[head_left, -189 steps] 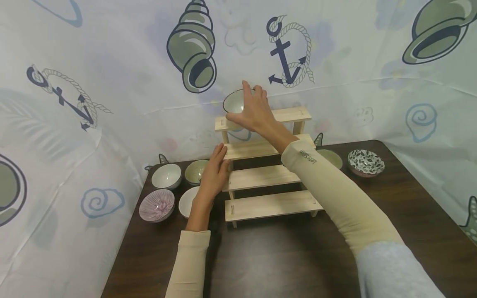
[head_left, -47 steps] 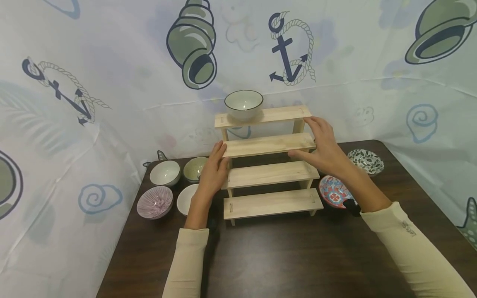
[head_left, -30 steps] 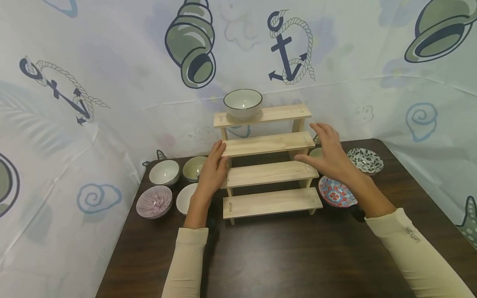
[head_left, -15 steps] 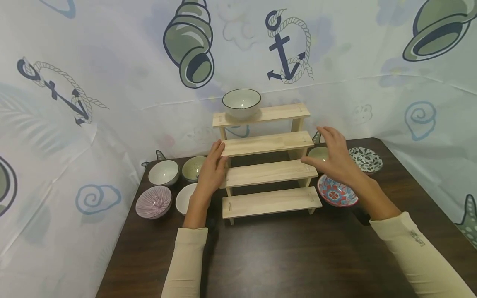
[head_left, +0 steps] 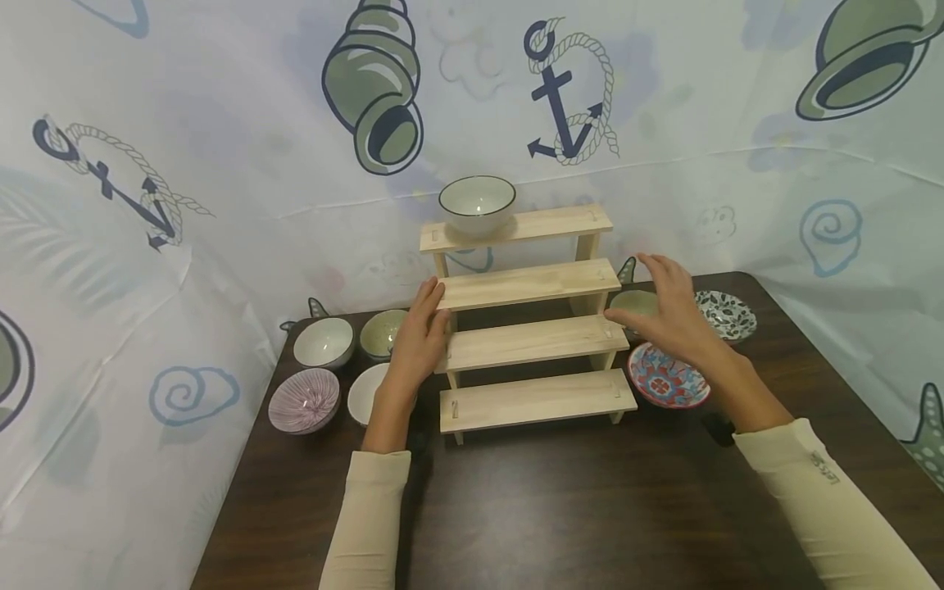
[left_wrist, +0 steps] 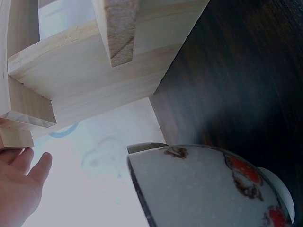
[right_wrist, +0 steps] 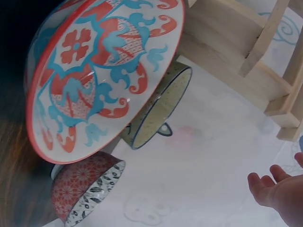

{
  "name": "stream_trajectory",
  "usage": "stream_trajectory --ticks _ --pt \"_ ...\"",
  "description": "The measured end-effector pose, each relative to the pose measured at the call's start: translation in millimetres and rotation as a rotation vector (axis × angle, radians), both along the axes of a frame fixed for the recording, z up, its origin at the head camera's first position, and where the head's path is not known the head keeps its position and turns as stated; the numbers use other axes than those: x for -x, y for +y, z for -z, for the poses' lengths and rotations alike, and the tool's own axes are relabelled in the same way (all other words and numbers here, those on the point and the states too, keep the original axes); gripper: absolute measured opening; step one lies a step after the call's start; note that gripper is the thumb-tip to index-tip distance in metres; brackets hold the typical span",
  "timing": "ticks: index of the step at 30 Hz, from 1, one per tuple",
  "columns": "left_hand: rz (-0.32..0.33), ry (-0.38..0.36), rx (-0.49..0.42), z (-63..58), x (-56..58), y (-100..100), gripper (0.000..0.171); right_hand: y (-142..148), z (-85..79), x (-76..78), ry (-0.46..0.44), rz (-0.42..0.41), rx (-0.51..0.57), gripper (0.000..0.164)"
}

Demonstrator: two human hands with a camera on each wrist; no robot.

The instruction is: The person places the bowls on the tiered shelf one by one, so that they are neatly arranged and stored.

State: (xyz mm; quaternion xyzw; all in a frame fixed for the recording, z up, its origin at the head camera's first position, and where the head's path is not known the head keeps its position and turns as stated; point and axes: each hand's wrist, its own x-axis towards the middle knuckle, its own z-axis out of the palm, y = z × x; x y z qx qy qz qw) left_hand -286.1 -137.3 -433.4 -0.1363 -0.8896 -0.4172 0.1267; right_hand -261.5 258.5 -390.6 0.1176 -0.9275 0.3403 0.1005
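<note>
Touching the left end of the wooden stand [head_left: 534, 283] at its second step from the top, the left hand [head_left: 419, 340] lays its fingers nearly straight, thumb slightly apart. The right hand [head_left: 667, 311] hovers beside the stand's right end, apart from the wood, thumb and fingers spread. A dark-rimmed bowl [head_left: 478, 205] sits upright toward the left end of the top step, above the left fingertips and well apart from the right hand. Both forearms reach over the worktop [head_left: 546, 508] in pale sleeves [head_left: 365, 508].

Near the worktop's far left corner stand a grey-sided bowl [head_left: 324, 342], a green bowl [head_left: 380, 334], a purple-streaked bowl [head_left: 305, 401] and a white bowl [head_left: 365, 395], partly hidden by the left forearm. On the right, a red-and-blue bowl [head_left: 667, 378] stands beside the lower steps; behind it, near the far edge, the right hand partly covers an olive bowl [head_left: 634, 303]. A leaf-patterned bowl [head_left: 728, 315] stands near the far right corner.
</note>
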Motion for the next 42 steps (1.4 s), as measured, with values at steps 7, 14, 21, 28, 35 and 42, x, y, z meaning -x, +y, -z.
stream_trajectory --ticks 7,14,21,28,35,42 --pt "0.002 0.000 -0.006 0.3 -0.7 -0.1 0.053 10.9 7.0 1.2 -0.061 0.031 0.004 0.106" --pt "0.002 0.006 -0.003 0.3 -0.3 -0.3 0.053 24.7 19.6 5.8 -0.059 0.066 -0.008 0.105" --pt "-0.001 0.007 -0.005 0.3 -0.5 0.0 0.053 34.6 31.9 8.9 0.025 0.097 -0.073 0.104" --pt "0.000 0.006 -0.009 0.1 -0.3 -0.1 0.053 44.0 45.0 14.1 0.150 0.121 -0.197 0.103" --pt "0.001 0.009 -0.014 1.1 -0.3 0.3 0.053 55.3 57.8 20.3 0.147 0.153 -0.256 0.100" --pt "-0.002 0.009 -0.007 1.6 0.6 -0.2 0.053 67.2 66.2 25.4 0.112 0.189 -0.270 0.102"
